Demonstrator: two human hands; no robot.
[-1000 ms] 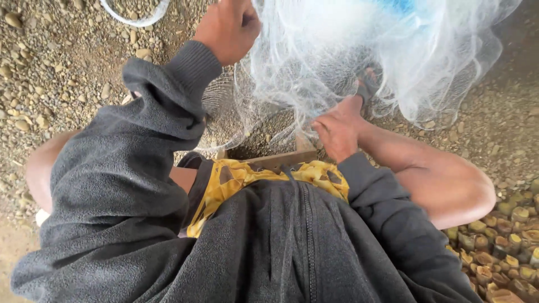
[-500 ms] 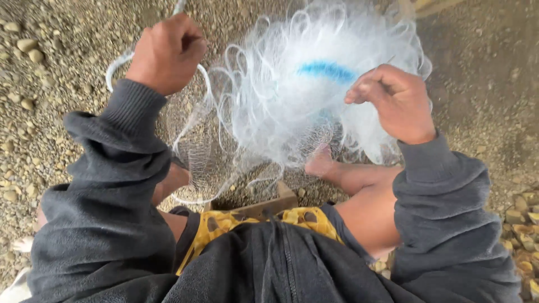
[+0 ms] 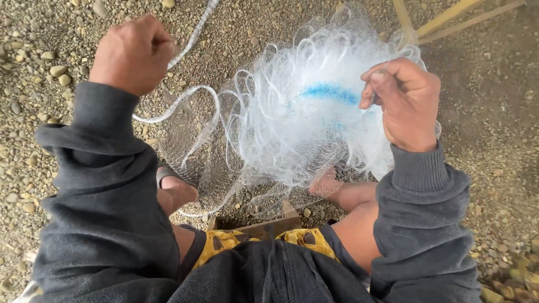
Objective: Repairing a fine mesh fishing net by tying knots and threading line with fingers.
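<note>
Left hand (image 3: 132, 53) is a closed fist at the far left, clamped on the white edge cord (image 3: 193, 36) of the fishing net, which runs off toward the far edge of the view. On the right I see my right hand (image 3: 405, 101) pinching a gathered bunch of the fine white fishing net (image 3: 297, 134), beside a blue streak (image 3: 330, 92) in the mesh. The net's bulk hangs between both hands, over my bare feet and the gravel ground (image 3: 494, 168). I judge I am mid-way through sorting the mesh; the next move calls for steady cord tension while the right fingers tease loops apart without snagging.
</note>
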